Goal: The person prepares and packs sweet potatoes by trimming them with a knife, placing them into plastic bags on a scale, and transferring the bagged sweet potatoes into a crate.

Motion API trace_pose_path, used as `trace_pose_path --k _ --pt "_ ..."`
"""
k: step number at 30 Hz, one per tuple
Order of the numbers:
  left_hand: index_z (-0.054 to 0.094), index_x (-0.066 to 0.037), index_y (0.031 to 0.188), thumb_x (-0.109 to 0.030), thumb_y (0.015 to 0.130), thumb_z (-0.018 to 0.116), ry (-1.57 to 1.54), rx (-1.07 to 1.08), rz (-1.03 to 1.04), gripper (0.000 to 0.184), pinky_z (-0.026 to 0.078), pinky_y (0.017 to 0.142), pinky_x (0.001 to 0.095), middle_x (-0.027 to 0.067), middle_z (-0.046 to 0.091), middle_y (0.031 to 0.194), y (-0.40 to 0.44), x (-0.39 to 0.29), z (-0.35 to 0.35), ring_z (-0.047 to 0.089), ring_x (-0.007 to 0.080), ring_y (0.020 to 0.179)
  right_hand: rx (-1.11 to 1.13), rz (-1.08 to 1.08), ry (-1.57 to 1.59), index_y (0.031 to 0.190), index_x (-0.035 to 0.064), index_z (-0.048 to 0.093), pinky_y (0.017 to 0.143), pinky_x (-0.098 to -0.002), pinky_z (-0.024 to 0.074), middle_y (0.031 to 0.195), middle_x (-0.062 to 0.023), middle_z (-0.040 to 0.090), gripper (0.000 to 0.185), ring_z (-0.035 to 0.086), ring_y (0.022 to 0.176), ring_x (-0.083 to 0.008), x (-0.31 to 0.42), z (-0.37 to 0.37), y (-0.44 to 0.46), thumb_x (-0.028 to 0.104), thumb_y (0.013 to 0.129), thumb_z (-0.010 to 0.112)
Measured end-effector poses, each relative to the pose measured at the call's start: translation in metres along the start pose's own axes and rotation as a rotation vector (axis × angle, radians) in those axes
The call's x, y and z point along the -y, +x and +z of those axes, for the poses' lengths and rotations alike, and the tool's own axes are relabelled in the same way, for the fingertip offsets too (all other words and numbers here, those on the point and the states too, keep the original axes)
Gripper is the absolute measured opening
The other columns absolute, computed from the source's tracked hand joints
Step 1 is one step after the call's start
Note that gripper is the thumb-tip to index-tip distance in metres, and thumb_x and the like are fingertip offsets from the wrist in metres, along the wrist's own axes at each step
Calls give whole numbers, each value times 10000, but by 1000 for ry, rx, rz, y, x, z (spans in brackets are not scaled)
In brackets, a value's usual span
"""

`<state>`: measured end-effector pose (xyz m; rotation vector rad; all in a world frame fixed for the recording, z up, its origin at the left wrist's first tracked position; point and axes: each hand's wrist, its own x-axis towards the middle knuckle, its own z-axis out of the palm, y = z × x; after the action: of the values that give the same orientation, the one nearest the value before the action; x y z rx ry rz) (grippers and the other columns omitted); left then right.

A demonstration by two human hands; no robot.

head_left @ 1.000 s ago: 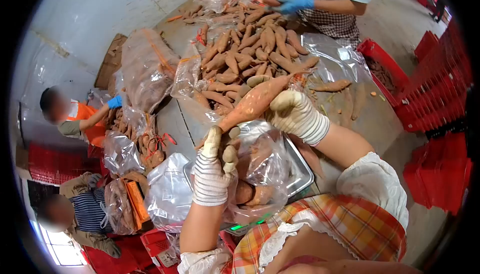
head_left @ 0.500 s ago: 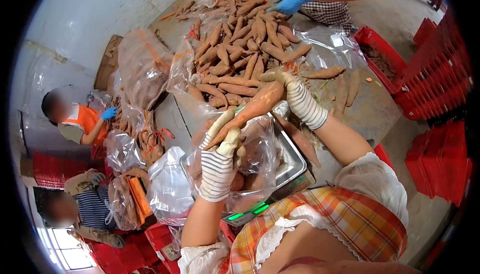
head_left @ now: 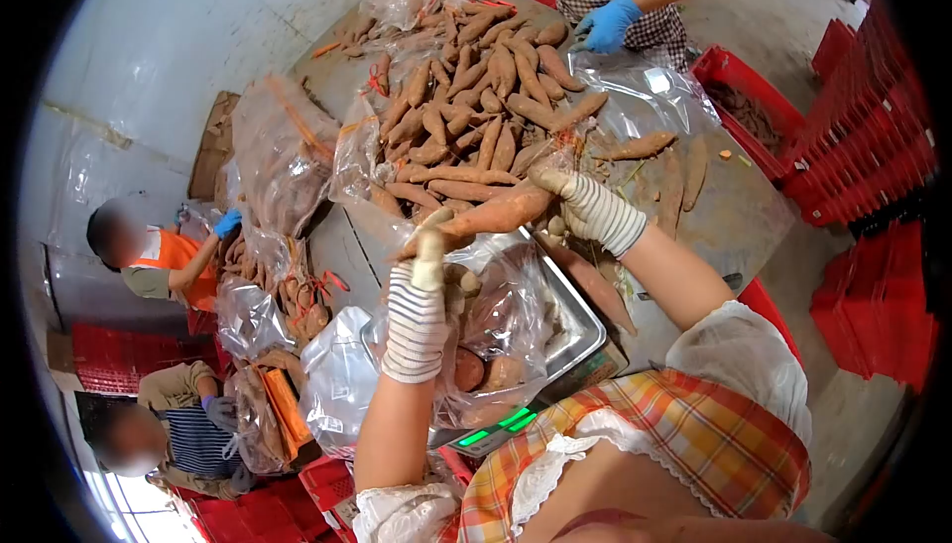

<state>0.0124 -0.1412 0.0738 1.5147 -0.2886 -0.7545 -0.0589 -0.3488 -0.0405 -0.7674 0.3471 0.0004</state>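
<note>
A long sweet potato (head_left: 496, 214) is held nearly level between my two gloved hands, above the scale. My left hand (head_left: 418, 290), in a striped knit glove, is closed around its thin left end. The thicker right end is in the fingers of my right hand (head_left: 590, 206), also gloved. Just below, a clear plastic bag (head_left: 511, 295) with some sweet potatoes in it stands on the scale's metal tray (head_left: 587, 337). The scale's green display (head_left: 499, 427) is lit. Beyond my hands lies a large pile of sweet potatoes (head_left: 466, 97) on the table.
Loose sweet potatoes (head_left: 590, 280) lie right of the scale. A filled bag (head_left: 283, 146) and a white plastic bag (head_left: 337, 374) are at left. Red crates (head_left: 858, 136) stack at right. A co-worker's blue-gloved hand (head_left: 607, 22) is across the table; two other people work at left.
The sweet potato has come down a little and turned closer to level, with both my hands still on it. The co-worker's blue-gloved hand across the table has moved right, off the pile.
</note>
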Motion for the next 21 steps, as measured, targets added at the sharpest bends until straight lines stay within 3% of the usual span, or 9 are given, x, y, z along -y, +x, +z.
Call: trace_pose_path --k 3,7,9,11,15,17,19,20,21 --pt "533 -27 1180 -545 904 378 8 -35 46 607 337 383 178 78 626 806 17 4 -10 487 68 486 -26 -70 -130 1128 -10 570 890 -320 452 958 -85 651 490 603 932 -151 1 7 -15 399 860 588" --pt "555 -37 1139 -478 926 380 131 -126 89 520 368 394 189 62 603 809 43 20 -33 456 70 454 -18 -521 -468 1035 -11 635 792 -252 476 919 -51 649 375 596 862 -116 0 27 -29 309 843 594" --pt "559 -44 1137 -478 923 401 467 -210 460 509 361 396 188 38 567 749 59 39 -49 430 74 437 -121 -632 -666 1081 -23 614 768 -267 478 922 -63 656 449 603 829 -121 3 42 -44 365 856 618" --pt "515 -55 1195 -524 895 455 538 -194 420 560 352 396 187 28 529 715 63 42 -57 413 64 433 -134 -623 -850 1103 -15 606 752 -256 478 900 -82 660 469 605 832 -118 14 51 -61 379 849 620" --pt "350 -71 1339 -690 804 467 -20 -226 -43 827 282 370 151 148 624 921 25 -23 -65 379 38 429 -174 -778 -900 1087 -21 608 735 -259 483 876 -91 657 444 602 827 -123 32 67 -75 351 846 635" --pt "334 -21 1322 -763 784 368 7 -230 105 917 232 341 135 215 615 1032 7 -37 -82 304 37 409 -136 -728 -866 1088 12 627 708 -233 496 920 -42 669 326 603 816 -82 49 80 -92 182 812 653" --pt "147 47 1410 -795 763 345 19 -212 129 1080 235 354 158 197 570 1151 -28 -57 -84 298 38 421 16 -785 -803 1080 8 627 707 -242 499 919 -54 672 333 611 818 -90 53 98 -103 186 800 667" --pt "176 46 1404 -782 781 326 51 -220 133 1047 235 353 160 203 569 1155 -46 -66 -81 304 39 422 150 -849 -735 1071 4 628 706 -251 502 918 -66 675 341 618 821 -97 57 110 -110 190 789 680" --pt "205 44 1398 -769 798 308 80 -226 137 1015 235 352 162 209 569 1159 -61 -73 -78 310 40 423 218 -989 -1176 1044 3 629 706 -265 510 884 -96 676 374 644 774 -148 69 127 -112 241 765 701"
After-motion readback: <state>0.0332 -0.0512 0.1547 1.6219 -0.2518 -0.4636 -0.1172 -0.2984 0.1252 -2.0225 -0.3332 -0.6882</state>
